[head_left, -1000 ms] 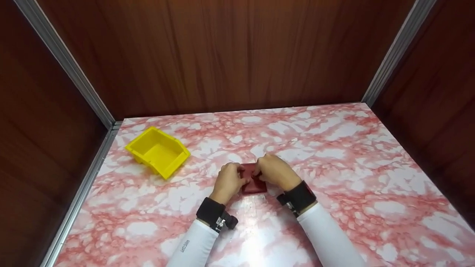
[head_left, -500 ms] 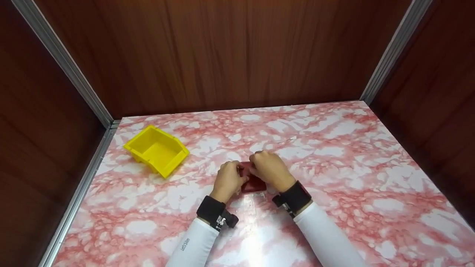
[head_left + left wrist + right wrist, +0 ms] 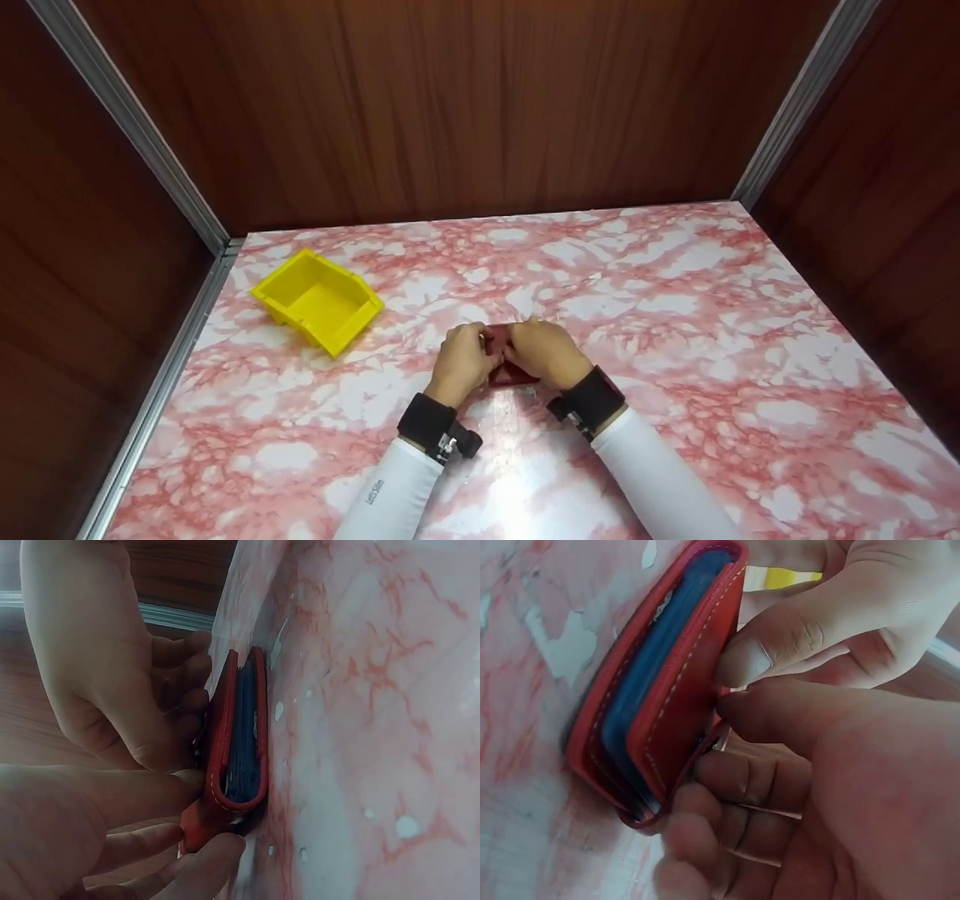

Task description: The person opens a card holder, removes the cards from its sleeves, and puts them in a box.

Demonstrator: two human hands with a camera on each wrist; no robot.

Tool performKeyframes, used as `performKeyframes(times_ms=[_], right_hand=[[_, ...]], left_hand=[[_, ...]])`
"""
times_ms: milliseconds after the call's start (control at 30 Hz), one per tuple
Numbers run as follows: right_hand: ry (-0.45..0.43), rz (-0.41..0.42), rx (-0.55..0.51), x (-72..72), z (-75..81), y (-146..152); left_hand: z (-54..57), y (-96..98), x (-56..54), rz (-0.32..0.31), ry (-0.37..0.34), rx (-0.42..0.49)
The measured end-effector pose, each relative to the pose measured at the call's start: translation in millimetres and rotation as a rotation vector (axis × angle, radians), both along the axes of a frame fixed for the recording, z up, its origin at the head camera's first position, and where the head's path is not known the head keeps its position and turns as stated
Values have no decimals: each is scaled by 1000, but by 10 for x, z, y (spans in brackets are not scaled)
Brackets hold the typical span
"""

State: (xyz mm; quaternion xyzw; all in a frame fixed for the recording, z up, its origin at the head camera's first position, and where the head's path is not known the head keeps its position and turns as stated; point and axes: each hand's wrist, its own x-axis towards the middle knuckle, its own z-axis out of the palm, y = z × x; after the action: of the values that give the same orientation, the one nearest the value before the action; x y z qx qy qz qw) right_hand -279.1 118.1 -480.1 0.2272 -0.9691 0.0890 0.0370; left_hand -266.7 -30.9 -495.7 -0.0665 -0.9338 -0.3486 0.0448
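Note:
A small red leather card wallet [image 3: 516, 374] with pale stitching lies on the table between both hands. Blue inner sleeves [image 3: 641, 686] show between its covers in the right wrist view. My left hand [image 3: 459, 361] grips the wallet's left side, thumb [image 3: 746, 664] pressed on the top cover and fingers at its edge. My right hand [image 3: 549, 351] comes from the right with curled fingers [image 3: 705, 832], pinching a narrow strap [image 3: 681, 774] with a small metal snap at the wallet's edge. In the left wrist view the folded spine [image 3: 240, 802] stands near the left fingertips.
A yellow plastic bin [image 3: 322, 304] stands at the back left of the pink-and-white marbled table [image 3: 712, 360]. Dark wood panels [image 3: 480, 112] with metal corner posts wall in the table's back and sides. Each wrist wears a black strap [image 3: 427, 422] with a camera.
My right hand rises slightly and shifts left over the wallet, then comes lower, covering more of its top. The left hand keeps its place, and the yellow bin stays put.

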Motion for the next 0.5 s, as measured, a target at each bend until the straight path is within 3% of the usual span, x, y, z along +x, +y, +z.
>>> performKeyframes(times_ms=[167, 333, 500], right_hand=[[-75, 94, -75, -55, -45, 32], [-152, 109, -96, -95, -53, 34], [-146, 112, -108, -101, -71, 35]], left_hand=[[3, 18, 21, 5, 15, -13], [13, 18, 27, 12, 21, -12], [9, 15, 23, 19, 13, 1]])
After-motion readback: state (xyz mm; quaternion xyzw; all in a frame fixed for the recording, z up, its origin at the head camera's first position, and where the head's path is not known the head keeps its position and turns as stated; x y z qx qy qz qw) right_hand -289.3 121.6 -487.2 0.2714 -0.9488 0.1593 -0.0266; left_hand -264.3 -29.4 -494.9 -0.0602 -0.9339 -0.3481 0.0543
